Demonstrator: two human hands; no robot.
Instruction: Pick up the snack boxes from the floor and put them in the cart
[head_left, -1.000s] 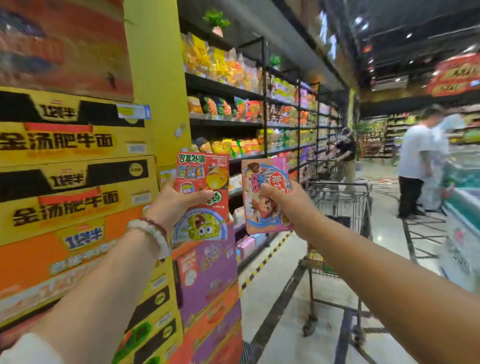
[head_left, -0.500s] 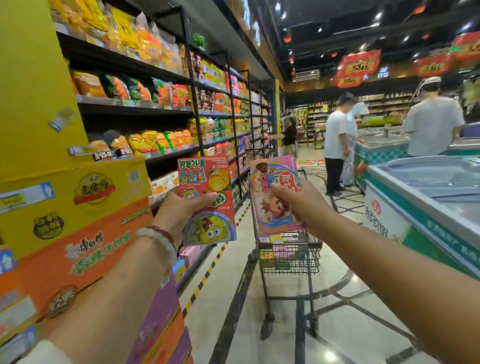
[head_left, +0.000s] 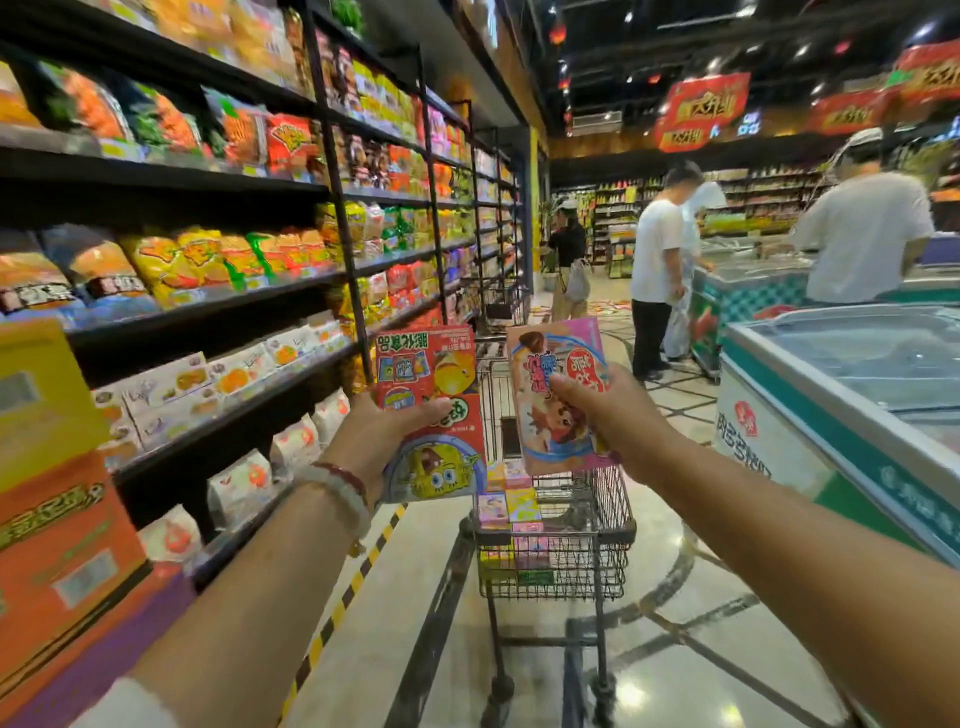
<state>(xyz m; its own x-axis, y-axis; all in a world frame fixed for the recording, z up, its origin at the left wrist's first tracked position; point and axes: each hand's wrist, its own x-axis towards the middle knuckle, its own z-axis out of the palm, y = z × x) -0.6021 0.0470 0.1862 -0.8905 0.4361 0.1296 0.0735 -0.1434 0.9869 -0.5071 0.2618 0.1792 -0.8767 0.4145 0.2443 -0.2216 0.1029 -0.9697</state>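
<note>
My left hand (head_left: 387, 434) grips a red snack box (head_left: 428, 374) with a yellow cartoon sponge figure at its lower end, held upside down in front of me. My right hand (head_left: 605, 415) pinches a pink snack box (head_left: 550, 364) with a cartoon child on it. Both boxes are raised side by side, just in front of and above the near end of a black wire shopping cart (head_left: 608, 540). Several small colourful snack boxes (head_left: 509, 512) are stacked inside the cart's left half.
Black shelves of snack bags (head_left: 218, 260) run along the left, with stacked cartons (head_left: 57, 519) nearest me. A chest freezer (head_left: 841, 395) stands at right. People (head_left: 657, 270) stand further down the aisle by more freezers. A yellow-black stripe (head_left: 358, 577) marks the shiny floor.
My view has swung right, from the stacked cartons to the aisle. The cart now stands centred just below both boxes, which stay held in my hands.
</note>
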